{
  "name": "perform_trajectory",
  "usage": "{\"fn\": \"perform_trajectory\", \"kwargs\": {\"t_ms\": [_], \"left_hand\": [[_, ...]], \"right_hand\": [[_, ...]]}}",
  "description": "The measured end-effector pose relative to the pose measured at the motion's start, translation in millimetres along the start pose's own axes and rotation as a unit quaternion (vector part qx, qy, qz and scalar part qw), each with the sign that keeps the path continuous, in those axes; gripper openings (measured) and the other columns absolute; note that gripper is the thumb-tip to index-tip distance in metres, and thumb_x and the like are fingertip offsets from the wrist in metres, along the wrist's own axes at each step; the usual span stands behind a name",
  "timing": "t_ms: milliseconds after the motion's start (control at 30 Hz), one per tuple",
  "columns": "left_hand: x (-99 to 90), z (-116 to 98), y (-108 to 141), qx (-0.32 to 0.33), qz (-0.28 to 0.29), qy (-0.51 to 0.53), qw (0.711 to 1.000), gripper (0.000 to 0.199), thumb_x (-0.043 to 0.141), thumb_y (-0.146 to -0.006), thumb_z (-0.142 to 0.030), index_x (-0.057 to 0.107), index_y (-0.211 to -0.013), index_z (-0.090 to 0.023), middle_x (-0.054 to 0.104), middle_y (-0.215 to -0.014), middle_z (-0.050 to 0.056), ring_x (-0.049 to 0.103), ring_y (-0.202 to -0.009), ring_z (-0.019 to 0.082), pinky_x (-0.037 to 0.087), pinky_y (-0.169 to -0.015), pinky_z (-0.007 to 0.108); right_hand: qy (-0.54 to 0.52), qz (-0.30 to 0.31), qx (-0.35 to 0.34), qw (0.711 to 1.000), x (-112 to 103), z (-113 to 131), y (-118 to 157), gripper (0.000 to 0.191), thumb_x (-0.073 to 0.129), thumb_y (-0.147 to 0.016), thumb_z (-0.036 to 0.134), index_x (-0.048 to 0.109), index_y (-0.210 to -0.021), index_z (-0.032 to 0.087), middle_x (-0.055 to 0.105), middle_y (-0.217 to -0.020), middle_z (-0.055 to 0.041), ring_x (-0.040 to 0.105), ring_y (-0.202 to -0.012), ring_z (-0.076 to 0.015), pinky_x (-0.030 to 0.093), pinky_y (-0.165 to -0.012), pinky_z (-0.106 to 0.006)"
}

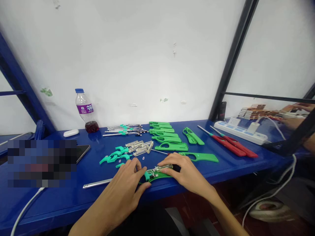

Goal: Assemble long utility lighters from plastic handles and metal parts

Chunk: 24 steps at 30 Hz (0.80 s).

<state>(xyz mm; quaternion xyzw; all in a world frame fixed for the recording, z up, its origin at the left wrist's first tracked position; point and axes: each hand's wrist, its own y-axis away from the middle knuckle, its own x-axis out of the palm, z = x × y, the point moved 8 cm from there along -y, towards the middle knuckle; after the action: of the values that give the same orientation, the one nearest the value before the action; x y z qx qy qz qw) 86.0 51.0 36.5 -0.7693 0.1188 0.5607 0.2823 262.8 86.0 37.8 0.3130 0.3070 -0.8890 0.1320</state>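
Observation:
Near the table's front edge lies a green handle shell (161,175) with a long metal tube (97,183) reaching out to the left. My left hand (129,180) is closed round the shell's left end, beside a teal trigger (148,175). My right hand (180,168) pinches a clear fuel tank (164,167) over the shell's right part. Behind my hands are several loose clear tanks (140,148) and teal triggers (113,156). Another green shell (204,157) lies just beyond my right hand, near a thin screwdriver (159,151).
Green shells (169,146) and metal tube assemblies (123,130) lie at the back of the blue table (98,205). Two red lighters (230,146) and a power strip (241,132) are at right. A bottle (86,111), white case (71,133) and phone (82,152) stand left.

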Motion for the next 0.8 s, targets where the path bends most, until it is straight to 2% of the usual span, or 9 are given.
{"fn": "perform_trajectory", "kwargs": {"t_ms": [167, 300, 533, 700, 800], "left_hand": [[2.8, -0.7, -0.9, -0.001, 0.013, -0.019, 1.0, 0.031, 0.059, -0.103, -0.022, 0.065, -0.133, -0.021, 0.061, -0.115, 0.009, 0.06, -0.104, 0.031, 0.052, -0.091, 0.052], [4.5, 1.6, -1.9, -0.002, 0.015, -0.013, 1.0, 0.029, 0.059, -0.103, -0.022, 0.067, -0.131, -0.022, 0.062, -0.116, 0.01, 0.06, -0.107, 0.032, 0.051, -0.095, 0.055], [1.2, -2.7, -1.9, 0.004, 0.005, 0.037, 0.999, 0.023, 0.055, -0.103, -0.019, 0.067, -0.123, -0.019, 0.057, -0.117, 0.01, 0.06, -0.108, 0.029, 0.053, -0.093, 0.048], [6.1, 4.8, -2.4, -0.034, 0.022, 0.064, 0.997, 0.028, 0.058, -0.103, -0.025, 0.066, -0.13, -0.02, 0.058, -0.12, 0.01, 0.061, -0.107, 0.028, 0.053, -0.096, 0.05], [6.4, 7.5, -2.8, -0.035, 0.013, 0.066, 0.997, 0.028, 0.058, -0.103, -0.025, 0.066, -0.13, -0.022, 0.059, -0.12, 0.009, 0.062, -0.107, 0.028, 0.053, -0.096, 0.05]], "right_hand": [[-0.048, 0.016, 0.014, 0.999, -0.7, -9.1, -0.7, 0.014, 0.077, -0.096, 0.035, 0.083, -0.108, 0.033, 0.082, -0.106, 0.0022, 0.07, -0.11, -0.0233, 0.05, -0.098, -0.034], [-0.067, 0.018, 0.007, 0.998, -0.2, -11.0, -1.7, 0.014, 0.078, -0.095, 0.034, 0.084, -0.108, 0.033, 0.083, -0.106, 0.0022, 0.07, -0.109, -0.0232, 0.049, -0.098, -0.034], [-0.066, 0.03, 0.001, 0.997, 0.7, -4.9, -1.9, 0.016, 0.078, -0.095, 0.031, 0.084, -0.109, 0.034, 0.08, -0.103, 0.0015, 0.07, -0.099, -0.0197, 0.049, -0.087, -0.03], [-0.064, 0.04, -0.003, 0.997, 0.6, -1.8, -1.4, 0.021, 0.077, -0.096, 0.03, 0.082, -0.115, 0.038, 0.078, -0.104, 0.0025, 0.069, -0.1, -0.0184, 0.048, -0.087, -0.03], [-0.06, 0.044, -0.004, 0.997, 1.6, -1.4, -0.9, 0.023, 0.076, -0.097, 0.03, 0.081, -0.117, 0.039, 0.078, -0.106, 0.0025, 0.068, -0.101, -0.0183, 0.048, -0.088, -0.03]]}}
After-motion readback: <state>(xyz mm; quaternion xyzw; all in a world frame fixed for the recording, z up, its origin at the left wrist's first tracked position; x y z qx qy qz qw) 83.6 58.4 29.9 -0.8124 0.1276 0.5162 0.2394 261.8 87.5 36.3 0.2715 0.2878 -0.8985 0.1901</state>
